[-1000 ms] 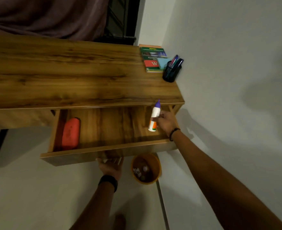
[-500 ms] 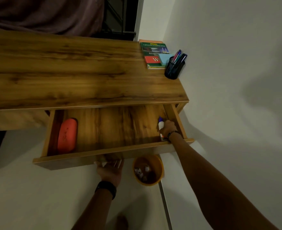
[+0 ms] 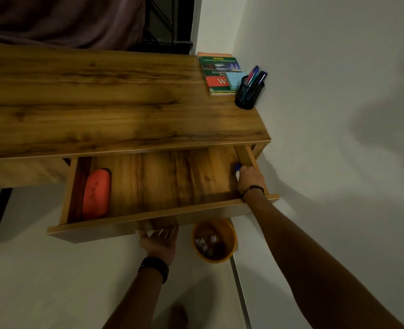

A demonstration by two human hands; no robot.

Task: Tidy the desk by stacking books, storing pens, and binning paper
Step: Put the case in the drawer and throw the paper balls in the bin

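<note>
The wooden desk's drawer (image 3: 148,216) stands pulled out. My right hand (image 3: 249,180) reaches into its right end, closed around a glue bottle of which only the blue cap (image 3: 237,166) shows. My left hand (image 3: 159,241) grips the underside of the drawer front, near its middle. An orange-red pouch (image 3: 96,193) lies at the drawer's left end. At the desk's far right corner a stack of books (image 3: 220,73) lies flat, with a blue sticky-note pad (image 3: 236,79) on top and a black mesh pen holder (image 3: 249,95) full of pens beside it.
An orange bin (image 3: 216,242) holding crumpled paper stands on the floor below the drawer's right half. A white wall runs close along the desk's right side. A dark curtain (image 3: 65,20) hangs behind the desk (image 3: 101,98). My foot (image 3: 178,315) shows on the floor.
My right hand has lowered the glue bottle from above the drawer into its right end. The drawer has slid further out under my left hand.
</note>
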